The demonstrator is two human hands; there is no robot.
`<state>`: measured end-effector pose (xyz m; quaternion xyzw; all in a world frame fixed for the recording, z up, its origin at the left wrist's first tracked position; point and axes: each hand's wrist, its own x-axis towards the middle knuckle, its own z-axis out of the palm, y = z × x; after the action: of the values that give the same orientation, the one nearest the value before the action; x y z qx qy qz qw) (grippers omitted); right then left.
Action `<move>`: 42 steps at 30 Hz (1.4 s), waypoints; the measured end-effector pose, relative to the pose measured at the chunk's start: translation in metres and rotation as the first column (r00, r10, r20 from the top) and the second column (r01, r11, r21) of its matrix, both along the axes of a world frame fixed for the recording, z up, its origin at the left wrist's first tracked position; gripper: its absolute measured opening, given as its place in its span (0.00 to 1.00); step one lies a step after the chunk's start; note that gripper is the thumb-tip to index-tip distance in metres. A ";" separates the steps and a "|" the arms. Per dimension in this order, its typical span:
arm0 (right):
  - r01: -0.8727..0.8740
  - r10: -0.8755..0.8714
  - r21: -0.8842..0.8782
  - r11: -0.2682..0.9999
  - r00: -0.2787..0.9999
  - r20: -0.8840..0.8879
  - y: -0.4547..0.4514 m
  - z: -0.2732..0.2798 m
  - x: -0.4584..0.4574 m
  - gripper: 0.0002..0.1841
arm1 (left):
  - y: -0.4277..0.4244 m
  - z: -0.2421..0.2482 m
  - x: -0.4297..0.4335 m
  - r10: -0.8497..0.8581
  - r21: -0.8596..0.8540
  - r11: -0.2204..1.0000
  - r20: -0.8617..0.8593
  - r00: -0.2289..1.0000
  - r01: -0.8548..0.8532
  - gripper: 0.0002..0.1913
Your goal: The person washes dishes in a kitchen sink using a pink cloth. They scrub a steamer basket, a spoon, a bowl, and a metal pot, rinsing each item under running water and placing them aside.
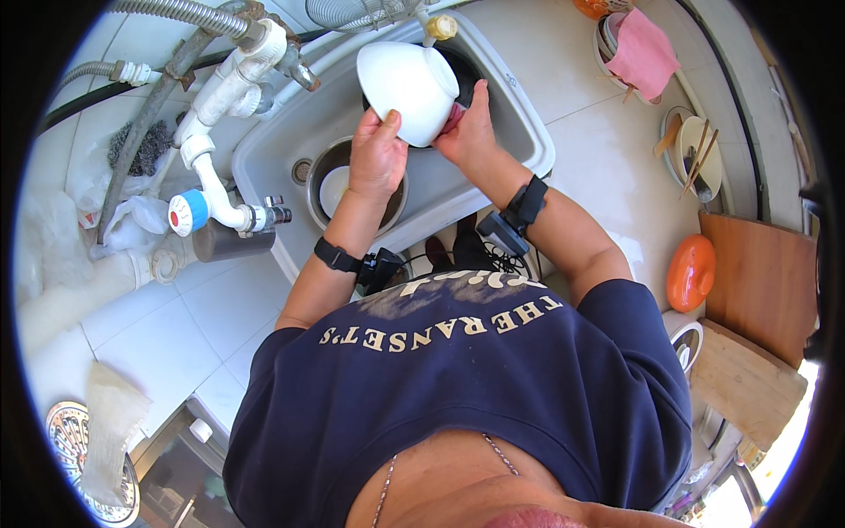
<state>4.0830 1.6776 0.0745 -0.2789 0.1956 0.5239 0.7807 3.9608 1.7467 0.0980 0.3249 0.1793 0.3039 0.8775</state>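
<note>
Above the sink, a white bowl [409, 89] is tilted on its side, its outer wall and foot facing up and right. My left hand [377, 153] grips its lower left rim, thumb on the outside. At its lower right, beside the foot, is my right hand [467, 131], thumb raised. A bit of pink cloth [454, 119] shows between my right fingers and the bowl; those fingers are partly hidden. Below, the grey sink [280, 148] holds a metal pot [315, 198] with a white dish [333, 188] inside. Behind the raised bowl is a dark basin [465, 63].
A brass-tipped tap [441, 28] overhangs the sink's far side. White piping with a blue-capped valve [190, 212] rises at left. On the right-hand counter stand stacked bowls under a pink cloth [643, 56], plates with chopsticks [700, 155], an orange lid [690, 272] and a wooden board [759, 284].
</note>
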 end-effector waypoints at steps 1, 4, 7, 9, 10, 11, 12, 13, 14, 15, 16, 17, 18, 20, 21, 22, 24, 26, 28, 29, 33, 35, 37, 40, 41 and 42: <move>-0.038 0.037 0.003 0.999 0.998 0.055 0.002 -0.004 0.007 0.45 | 0.003 0.004 -0.004 0.020 -0.050 0.999 -0.011 1.000 -0.021 0.12; -0.102 0.121 -0.118 0.988 0.978 0.168 0.010 -0.006 0.030 0.41 | 0.009 0.010 -0.014 0.030 -0.083 0.996 -0.019 0.999 -0.032 0.12; -0.292 0.421 -0.319 0.901 0.766 0.486 0.004 0.008 0.043 0.35 | 0.009 0.009 -0.020 -0.022 0.067 0.997 -0.102 0.995 0.029 0.11; -0.295 0.486 -0.400 0.868 0.668 0.563 -0.008 0.023 0.043 0.37 | 0.006 0.007 -0.021 0.001 0.434 0.890 -0.304 0.953 0.138 0.10; -0.313 0.549 -0.466 0.828 0.626 0.554 -0.014 0.031 0.043 0.41 | 0.005 0.006 -0.021 0.052 0.554 0.798 -0.456 0.889 0.237 0.10; -0.326 0.609 -0.531 0.782 0.580 0.541 -0.016 0.038 0.043 0.46 | 0.003 0.005 -0.020 0.056 0.665 0.685 -0.455 0.889 0.297 0.10; -0.415 0.585 -0.416 0.809 0.634 0.506 -0.027 0.044 0.039 0.47 | 0.001 0.003 -0.018 0.077 0.732 0.567 -0.505 0.860 0.378 0.10; -0.432 0.603 -0.427 0.794 0.644 0.471 -0.031 0.047 0.035 0.46 | -0.001 0.001 -0.017 0.111 0.789 0.437 -0.523 0.845 0.431 0.10; -0.449 0.608 -0.415 0.791 0.649 0.457 -0.034 0.049 0.034 0.46 | -0.003 -0.001 -0.013 0.114 0.863 0.317 -0.445 0.888 0.392 0.10; -0.491 0.610 -0.362 0.792 0.643 0.463 -0.036 0.049 0.033 0.45 | -0.005 -0.005 -0.010 0.097 0.858 0.263 -0.479 0.872 0.442 0.11; -0.494 0.609 -0.357 0.793 0.662 0.436 -0.038 0.048 0.035 0.35 | -0.006 -0.009 -0.008 0.076 0.859 0.203 -0.493 0.867 0.470 0.11; -0.500 0.627 -0.381 0.777 0.663 0.409 -0.038 0.044 0.036 0.32 | -0.006 -0.014 -0.004 0.061 0.870 0.135 -0.485 0.872 0.474 0.12; -0.491 0.633 -0.407 0.770 0.668 0.392 -0.037 0.040 0.038 0.29 | -0.006 -0.020 -0.001 0.072 0.857 0.082 -0.514 0.855 0.509 0.12; -0.468 0.613 -0.424 0.775 0.719 0.327 -0.035 0.030 0.045 0.24 | -0.006 -0.030 0.006 0.095 0.890 0.042 -0.455 0.885 0.453 0.13; -0.473 0.626 -0.429 0.770 0.689 0.364 -0.033 0.025 0.049 0.24 | -0.007 -0.034 0.008 0.104 0.883 0.018 -0.468 0.878 0.469 0.13; -0.470 0.637 -0.444 0.763 0.664 0.393 -0.031 0.020 0.052 0.25 | -0.006 -0.038 0.011 0.129 0.901 0.008 -0.432 0.893 0.435 0.14; -0.437 0.668 -0.515 0.737 0.588 0.457 -0.025 0.009 0.056 0.27 | -0.008 -0.041 0.013 0.169 0.892 -0.008 -0.444 0.880 0.452 0.17; -0.370 0.710 -0.613 0.698 0.469 0.526 -0.016 -0.004 0.058 0.29 | -0.010 -0.041 0.007 0.235 0.914 0.037 -0.402 0.885 0.405 0.18; -0.168 0.758 -0.760 0.628 0.351 0.549 -0.007 -0.017 0.059 0.33 | -0.012 -0.039 -0.004 0.257 0.903 0.063 -0.426 0.867 0.425 0.19; -0.055 0.784 -0.809 0.586 0.292 0.548 -0.004 -0.023 0.059 0.35 | -0.011 -0.037 -0.013 0.243 0.882 0.067 -0.468 0.850 0.467 0.19; 0.224 0.800 -0.785 0.577 0.040 0.599 0.004 -0.045 0.063 0.37 | -0.007 -0.033 -0.051 0.170 0.772 0.072 -0.633 0.755 0.632 0.19; 0.306 0.796 -0.751 0.585 -0.041 0.603 0.008 -0.053 0.062 0.35 | -0.009 -0.032 -0.068 0.172 0.758 0.111 -0.652 0.739 0.643 0.18; 0.296 0.836 -0.791 0.535 -0.051 0.547 0.014 -0.060 0.062 0.33 | -0.011 -0.030 -0.083 0.181 0.745 0.151 -0.667 0.722 0.650 0.17; 0.217 0.861 -0.839 0.500 -0.019 0.508 0.026 -0.071 0.063 0.29 | -0.012 -0.027 -0.099 0.205 0.735 0.198 -0.679 0.706 0.649 0.16; 0.171 0.880 -0.868 0.465 0.014 0.475 0.029 -0.075 0.063 0.27 | -0.013 -0.026 -0.103 0.212 0.730 0.209 -0.683 0.699 0.651 0.16; 0.044 0.896 -0.903 0.428 0.109 0.430 0.032 -0.078 0.066 0.25 | -0.012 -0.026 -0.107 0.221 0.722 0.220 -0.692 0.687 0.657 0.17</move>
<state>4.1489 1.7091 -0.0033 -0.8607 -0.2062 0.3533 0.3030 3.8534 1.7343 0.0723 0.8935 0.2075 0.0624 0.3932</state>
